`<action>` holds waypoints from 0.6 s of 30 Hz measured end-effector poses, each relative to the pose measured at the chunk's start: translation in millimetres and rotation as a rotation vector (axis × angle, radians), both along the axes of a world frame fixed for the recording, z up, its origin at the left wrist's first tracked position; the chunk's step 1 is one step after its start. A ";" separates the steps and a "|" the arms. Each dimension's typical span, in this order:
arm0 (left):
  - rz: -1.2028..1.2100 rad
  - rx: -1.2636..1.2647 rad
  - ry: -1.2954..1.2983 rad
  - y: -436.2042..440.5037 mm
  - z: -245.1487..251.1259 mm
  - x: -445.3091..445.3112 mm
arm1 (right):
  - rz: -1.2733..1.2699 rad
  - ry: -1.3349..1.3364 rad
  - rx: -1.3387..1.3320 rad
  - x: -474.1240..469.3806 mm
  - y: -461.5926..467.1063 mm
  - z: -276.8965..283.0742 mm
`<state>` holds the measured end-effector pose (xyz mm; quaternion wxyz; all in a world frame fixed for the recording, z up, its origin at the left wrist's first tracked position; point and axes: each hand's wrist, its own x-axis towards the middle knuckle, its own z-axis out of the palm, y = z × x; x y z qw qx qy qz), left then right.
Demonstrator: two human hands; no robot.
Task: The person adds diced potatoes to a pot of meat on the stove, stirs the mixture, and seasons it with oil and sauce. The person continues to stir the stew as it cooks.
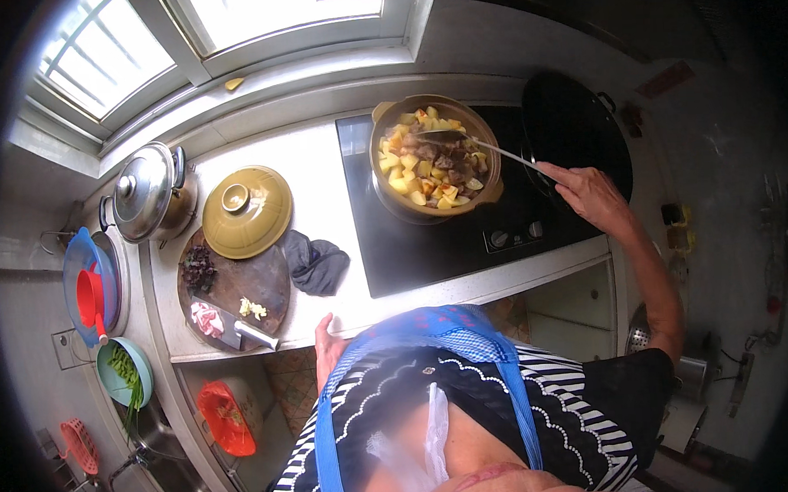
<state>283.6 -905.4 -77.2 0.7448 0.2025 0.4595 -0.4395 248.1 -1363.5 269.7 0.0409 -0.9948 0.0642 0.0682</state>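
My right hand (594, 197) grips the long handle of a metal cooking spatula (504, 152). The spatula's blade lies on chunks of meat (444, 159) and cubed potatoes (401, 180) in a yellow-brown clay pot (487, 132), which stands on the left side of a black glass cooktop (414, 258). My left hand (329, 349) is low at the counter's front edge, fingers apart, with nothing seen in it. A dark cloth (316, 262) and the pot's ceramic lid (250, 215) lie left of the cooktop.
A round chopping board (265, 276) holds a cleaver (254, 334), sliced meat (206, 319), chopped garlic (252, 308) and dark leaves (198, 269). A steel pot (181, 214) stands behind it. A black wok (579, 135) is at right. Bowl of greens (106, 379) sits by the sink (174, 465).
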 end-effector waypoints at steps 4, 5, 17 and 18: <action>-0.049 -0.099 -0.056 3.4 -2.9 -1.3 | 0.004 -0.076 -0.251 22.0 9.5 -5.3; -0.058 -0.129 -0.094 4.7 -1.9 -2.2 | 0.034 -0.064 -0.318 31.0 9.7 -8.9; -0.024 -0.042 -0.051 -2.5 14.3 -3.9 | -0.212 0.467 -0.149 88.8 -7.5 -2.9; -0.012 -0.057 -0.108 -2.9 14.6 -4.5 | -0.370 0.604 -0.025 94.2 -14.6 6.8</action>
